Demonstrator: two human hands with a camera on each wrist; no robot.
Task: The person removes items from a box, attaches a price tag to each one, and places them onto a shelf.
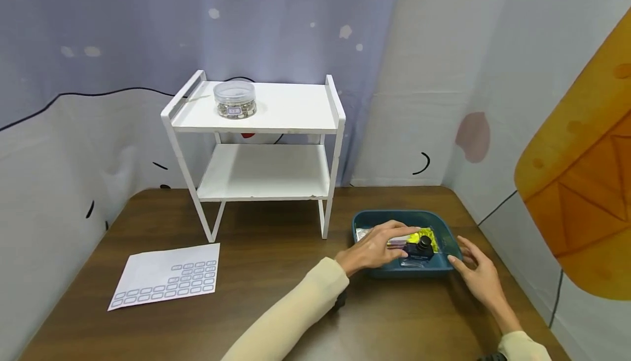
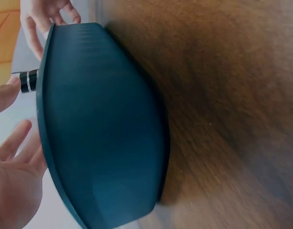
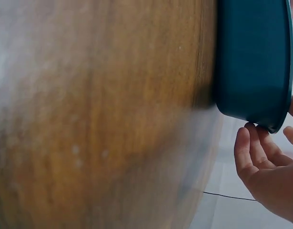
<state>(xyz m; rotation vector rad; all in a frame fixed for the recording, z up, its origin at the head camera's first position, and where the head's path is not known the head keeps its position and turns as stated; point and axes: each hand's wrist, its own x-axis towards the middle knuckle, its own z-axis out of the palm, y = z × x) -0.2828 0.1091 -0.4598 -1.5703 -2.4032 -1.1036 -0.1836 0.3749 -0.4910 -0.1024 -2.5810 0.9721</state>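
A dark teal plastic basin (image 1: 362, 219) sits on the brown table at the right. Over its middle reaches my left hand (image 1: 370, 247), fingers extended and thumb apart, close to a black object with a round top (image 1: 420, 247). In the left wrist view that object's black, silver-banded top (image 2: 28, 81) rises above the rim, near the thumb tip. My right hand (image 1: 479, 279) pinches the basin's right rim, thumb at the edge and fingers against the outer wall. Beside the black object lies a bright yellow packet (image 1: 428, 235). The left hand partly hides the other contents.
Left of the basin stands a white two-tier rack (image 1: 266, 172). A clear lidded jar (image 1: 235, 101) with small pieces inside rests on its top shelf. A white sheet with printed label boxes (image 1: 165, 276) lies at the table's left. Curtains close off the back and sides.
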